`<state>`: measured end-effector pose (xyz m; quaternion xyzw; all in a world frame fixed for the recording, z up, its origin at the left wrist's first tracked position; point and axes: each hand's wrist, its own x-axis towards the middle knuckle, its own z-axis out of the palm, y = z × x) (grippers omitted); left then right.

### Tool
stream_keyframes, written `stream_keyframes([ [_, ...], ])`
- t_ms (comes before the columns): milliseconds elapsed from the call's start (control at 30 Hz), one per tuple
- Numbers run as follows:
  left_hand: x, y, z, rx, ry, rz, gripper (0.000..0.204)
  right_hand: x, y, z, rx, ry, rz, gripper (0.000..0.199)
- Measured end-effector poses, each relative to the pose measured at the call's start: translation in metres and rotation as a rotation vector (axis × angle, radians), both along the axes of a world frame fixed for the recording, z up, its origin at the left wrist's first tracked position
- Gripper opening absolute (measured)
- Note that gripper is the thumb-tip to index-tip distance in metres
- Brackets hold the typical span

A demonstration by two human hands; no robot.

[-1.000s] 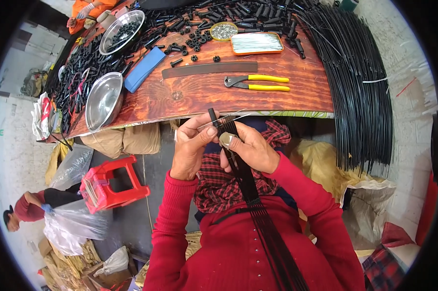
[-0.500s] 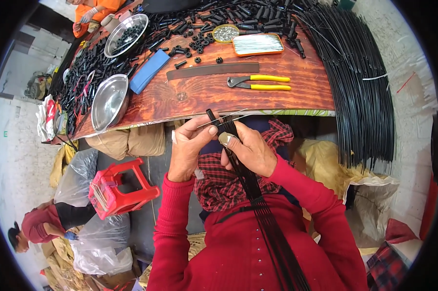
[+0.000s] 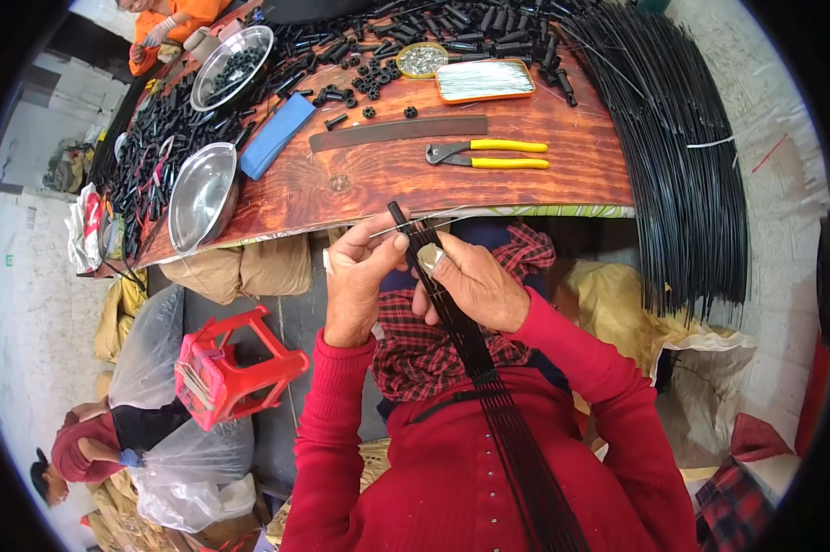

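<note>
Head view, change: the co-worker at eight o'clock has shifted lower; left hand and right hand keep nearly their earlier pose.
Left fingers: wrist rising from seven o'clock, thumb and forefinger pinching a black rod where a pale wire crosses.
Right fingers: forearm from four o'clock, thumb pressing black strands, fingers curled beneath.
Strands' run: from hands toward five o'clock.
Yellow-handled pincers: one o'clock, on the table.

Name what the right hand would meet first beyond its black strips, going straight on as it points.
Likely the left hand: the right hand points up-left toward it across the black strips, though depth is unclear.
</note>
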<state>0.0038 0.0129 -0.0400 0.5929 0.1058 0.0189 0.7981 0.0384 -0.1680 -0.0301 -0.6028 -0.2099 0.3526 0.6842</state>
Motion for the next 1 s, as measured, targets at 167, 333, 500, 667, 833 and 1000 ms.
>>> stream_keyframes([
  [167, -0.002, 0.001, -0.002, -0.113, -0.006, -0.031, 0.033, 0.004, -0.002, -0.013, 0.103, 0.153, 0.075, 0.051],
  [333, -0.001, 0.002, -0.008, -0.269, 0.007, -0.055, 0.031, 0.008, -0.001, -0.008, 0.145, 0.231, 0.128, 0.054],
  [500, -0.005, 0.008, -0.003, -0.236, 0.005, -0.079, 0.032, 0.004, 0.001, -0.012, 0.174, 0.313, 0.117, 0.049],
  [667, 0.0, 0.015, 0.008, -0.055, -0.038, -0.089, 0.031, 0.001, 0.004, 0.006, 0.027, 0.168, 0.046, 0.044],
  [833, -0.002, 0.024, 0.009, -0.058, -0.061, -0.127, 0.031, -0.001, 0.007, 0.01, 0.048, 0.11, 0.066, 0.044],
  [1000, 0.002, 0.021, 0.0, -0.17, -0.116, -0.136, 0.032, 0.003, 0.005, 0.003, 0.119, 0.257, 0.103, 0.043],
])
